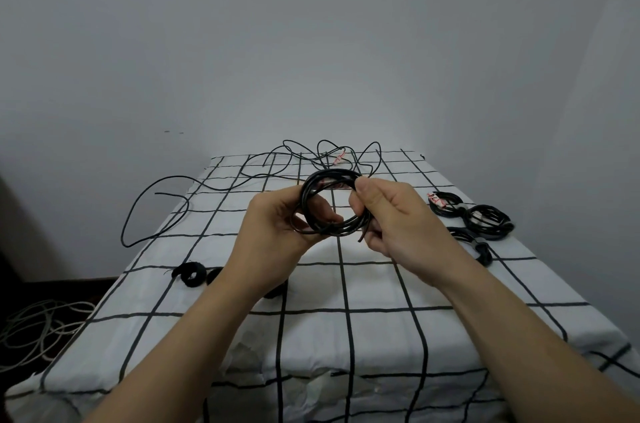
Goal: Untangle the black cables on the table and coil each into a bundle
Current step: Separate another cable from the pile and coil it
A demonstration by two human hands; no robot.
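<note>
- Coil of black cable [332,174]: held up in the air over mid-table, approx. at table centre, as a multi-turn ring facing the camera. It's off the cloth, prob. so the turns can be evened up w/o dragging.
- Left hand [273,228]: at the ring's 9 o'clock, thumb and fingers curled round the strands, pinching the turns together so they don't spring apart.
- Right hand [391,214]: at the ring's 3 o'clock, thumb on top and fingers curled under, gripping the strands. A short free end [362,237] pokes out at 5 o'clock below this hand, likely to be tucked or wrapped next.
- Loose black cables [323,162]: tangled at 12 o'clock on the far table edge, one long loop hanging off toward 9–10 o'clock; not yet coiled.
- Finished bundles [502,220]: grouped at 3 o'clock near the right edge, each w/ a tie, apart from the tangle; looks like a "done" pile.
- Black rolls [189,275]: at 7–8 o'clock, poss. strap material; can't tell for sure.
- Checked cloth [381,284] covers the table.
</note>
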